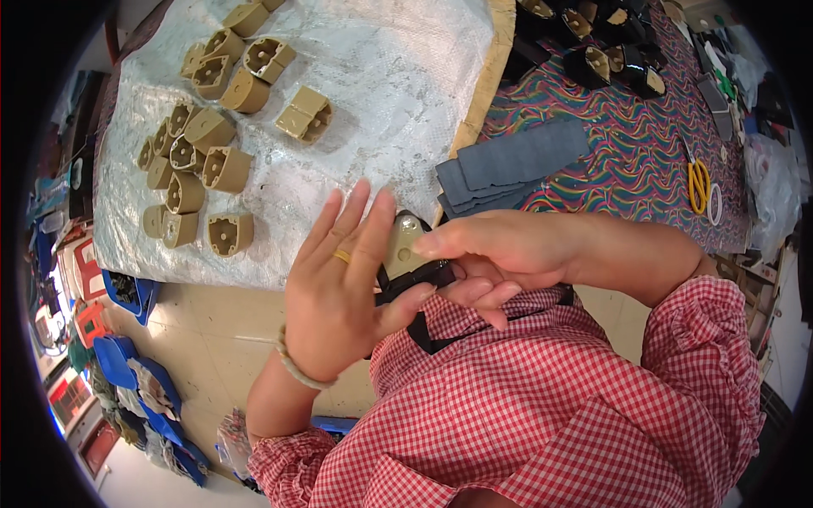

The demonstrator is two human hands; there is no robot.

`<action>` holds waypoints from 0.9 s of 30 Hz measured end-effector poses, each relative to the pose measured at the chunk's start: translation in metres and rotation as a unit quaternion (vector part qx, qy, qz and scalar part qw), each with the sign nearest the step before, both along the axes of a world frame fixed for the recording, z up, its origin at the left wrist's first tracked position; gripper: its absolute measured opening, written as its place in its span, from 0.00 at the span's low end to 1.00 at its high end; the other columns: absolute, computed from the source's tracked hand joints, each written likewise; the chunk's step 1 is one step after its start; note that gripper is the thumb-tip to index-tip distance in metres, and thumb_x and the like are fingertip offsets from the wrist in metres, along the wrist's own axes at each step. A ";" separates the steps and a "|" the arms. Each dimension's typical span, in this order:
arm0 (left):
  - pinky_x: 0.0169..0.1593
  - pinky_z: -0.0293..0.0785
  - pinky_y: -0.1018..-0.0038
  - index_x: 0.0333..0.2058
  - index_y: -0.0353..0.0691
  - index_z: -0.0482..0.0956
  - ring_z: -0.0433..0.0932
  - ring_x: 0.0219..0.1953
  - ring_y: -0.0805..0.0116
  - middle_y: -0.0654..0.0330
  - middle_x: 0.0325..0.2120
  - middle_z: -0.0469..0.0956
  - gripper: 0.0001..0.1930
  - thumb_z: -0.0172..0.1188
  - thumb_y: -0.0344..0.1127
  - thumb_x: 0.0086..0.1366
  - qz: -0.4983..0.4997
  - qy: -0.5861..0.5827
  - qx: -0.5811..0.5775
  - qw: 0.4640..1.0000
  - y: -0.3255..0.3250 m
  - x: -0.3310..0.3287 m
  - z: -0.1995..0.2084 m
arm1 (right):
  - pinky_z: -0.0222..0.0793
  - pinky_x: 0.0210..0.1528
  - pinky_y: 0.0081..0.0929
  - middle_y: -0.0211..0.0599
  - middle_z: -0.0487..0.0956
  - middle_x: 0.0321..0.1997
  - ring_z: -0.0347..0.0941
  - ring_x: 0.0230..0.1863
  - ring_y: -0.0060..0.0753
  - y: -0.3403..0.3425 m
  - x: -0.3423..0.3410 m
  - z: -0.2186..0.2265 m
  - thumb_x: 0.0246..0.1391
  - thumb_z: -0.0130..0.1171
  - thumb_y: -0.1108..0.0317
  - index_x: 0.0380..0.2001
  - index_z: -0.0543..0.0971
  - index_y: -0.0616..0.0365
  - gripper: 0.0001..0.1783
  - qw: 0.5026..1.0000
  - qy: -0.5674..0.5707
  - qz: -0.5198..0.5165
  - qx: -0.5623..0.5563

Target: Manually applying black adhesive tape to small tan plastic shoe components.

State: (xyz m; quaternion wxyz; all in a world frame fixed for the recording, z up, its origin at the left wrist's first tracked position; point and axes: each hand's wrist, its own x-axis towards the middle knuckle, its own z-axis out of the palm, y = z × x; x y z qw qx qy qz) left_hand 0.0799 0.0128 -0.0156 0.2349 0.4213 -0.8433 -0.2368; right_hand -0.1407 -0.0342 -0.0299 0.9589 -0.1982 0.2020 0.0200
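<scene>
Pinched between the left hand (334, 292) and right hand (517, 250), just before the red checked shirt (517, 389), a shoe heel (406, 240) shows me glossy black sides and a pale tan, dimpled face.

There are two hands (329, 309), one held piece (407, 241), one pair of scissors (698, 186) and roughly twenty tan blocks (245, 93).

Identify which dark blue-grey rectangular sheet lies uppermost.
The sheet reaching farthest right, wholly visible; the other sheets peek from beneath it, nearer the right hand.
</scene>
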 end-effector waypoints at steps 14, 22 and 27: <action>0.65 0.58 0.55 0.58 0.34 0.68 0.71 0.58 0.51 0.50 0.55 0.72 0.43 0.74 0.44 0.43 -0.054 0.070 0.124 0.988 0.016 -0.010 0.003 | 0.75 0.20 0.21 0.34 0.73 0.28 0.66 0.18 0.18 0.023 -0.013 -0.003 0.61 0.32 0.31 0.34 0.75 0.62 0.40 0.980 0.020 0.024 -0.198; 0.61 0.65 0.60 0.55 0.32 0.70 0.68 0.60 0.48 0.48 0.53 0.74 0.31 0.68 0.31 0.52 0.139 0.191 0.040 0.971 0.018 -0.053 -0.016 | 0.70 0.46 0.37 0.51 0.78 0.45 0.76 0.44 0.48 -0.027 -0.081 0.030 0.52 0.60 0.44 0.51 0.70 0.58 0.32 0.517 0.416 -0.243 -0.707; 0.57 0.68 0.62 0.45 0.34 0.78 0.73 0.55 0.51 0.52 0.46 0.79 0.16 0.62 0.22 0.55 0.104 0.146 -0.002 0.984 0.013 -0.063 -0.035 | 0.69 0.44 0.36 0.35 0.78 0.38 0.74 0.41 0.43 -0.022 -0.094 0.016 0.50 0.63 0.57 0.38 0.78 0.53 0.15 0.428 0.324 -0.148 -0.831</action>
